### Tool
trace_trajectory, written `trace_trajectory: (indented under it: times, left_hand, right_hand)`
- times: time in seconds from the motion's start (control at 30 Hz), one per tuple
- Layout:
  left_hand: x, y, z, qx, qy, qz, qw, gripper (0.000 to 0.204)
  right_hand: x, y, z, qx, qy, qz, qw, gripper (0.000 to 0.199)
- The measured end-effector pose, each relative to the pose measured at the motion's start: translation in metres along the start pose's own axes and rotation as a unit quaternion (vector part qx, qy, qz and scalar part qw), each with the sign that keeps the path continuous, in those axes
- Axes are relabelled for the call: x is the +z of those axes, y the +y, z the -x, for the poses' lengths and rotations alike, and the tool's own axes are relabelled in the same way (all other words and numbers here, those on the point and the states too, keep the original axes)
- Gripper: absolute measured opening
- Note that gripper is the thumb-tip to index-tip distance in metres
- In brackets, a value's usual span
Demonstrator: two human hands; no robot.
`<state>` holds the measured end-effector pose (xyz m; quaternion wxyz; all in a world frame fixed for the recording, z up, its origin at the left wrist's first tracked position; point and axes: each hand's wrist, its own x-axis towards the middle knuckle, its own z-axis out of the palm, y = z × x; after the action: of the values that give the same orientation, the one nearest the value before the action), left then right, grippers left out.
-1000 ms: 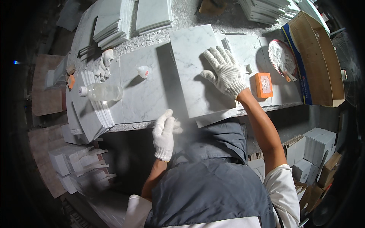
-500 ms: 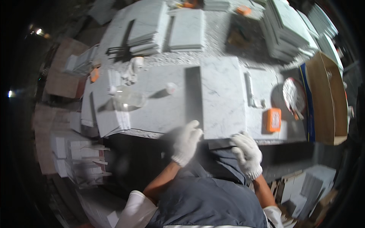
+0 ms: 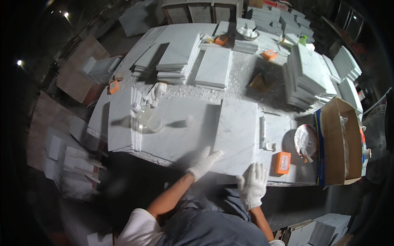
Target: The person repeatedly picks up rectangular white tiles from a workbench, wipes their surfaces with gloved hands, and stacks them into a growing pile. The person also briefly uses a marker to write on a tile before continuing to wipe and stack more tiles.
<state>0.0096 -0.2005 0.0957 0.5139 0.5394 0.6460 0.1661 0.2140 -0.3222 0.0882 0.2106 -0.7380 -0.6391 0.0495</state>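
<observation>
A white marble slab with grey veins (image 3: 238, 135) lies raised at the middle of the near table edge. My left hand (image 3: 204, 163), in a white knit glove, is at the slab's near left corner, its fingers spread and the fingertips over the slab. At the near right corner, my right hand (image 3: 252, 186), gloved the same way, has its fingers stretched out and empty. Left of the slab stand a clear plastic bottle (image 3: 150, 119) and a small whitish cap-like piece (image 3: 189, 121). A white tube (image 3: 263, 132) and an orange box (image 3: 282, 163) are to its right.
A bowl of white paste (image 3: 305, 141) and an open cardboard box (image 3: 339, 143) occupy the right side. Stacked marble slabs (image 3: 178, 59) stand farther back, with another tall stack (image 3: 305, 78) at the right. Crumpled gloves (image 3: 155, 94) lie behind the bottle.
The view has tilted up, showing more of the far table. My left fingers have come over the slab's near left corner. My right fingers have gone from curled to stretched out.
</observation>
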Motion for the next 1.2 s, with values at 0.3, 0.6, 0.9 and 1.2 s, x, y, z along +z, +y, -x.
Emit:
trace_trajectory:
  times: [0.3,0.6,0.9,1.2]
  left_hand:
    - [-0.007,0.016,-0.002,0.063,0.053,0.039,0.996,0.049]
    - [-0.007,0.024,-0.001,0.046,0.027,0.127,0.99,0.024]
    - [-0.057,-0.004,0.03,0.056,0.035,0.351,0.934,0.053]
    - [-0.245,0.023,0.053,0.18,0.266,0.28,0.904,0.033]
  right_hand:
    - [0.0,-0.017,0.012,-0.02,0.008,-0.074,0.997,0.07]
    - [0.01,-0.017,0.016,-0.011,0.101,-0.07,0.992,0.054]
    - [0.0,-0.005,-0.059,-0.028,0.154,-0.166,0.974,0.04]
    - [0.085,-0.046,-0.239,-0.102,0.042,0.024,0.994,0.057]
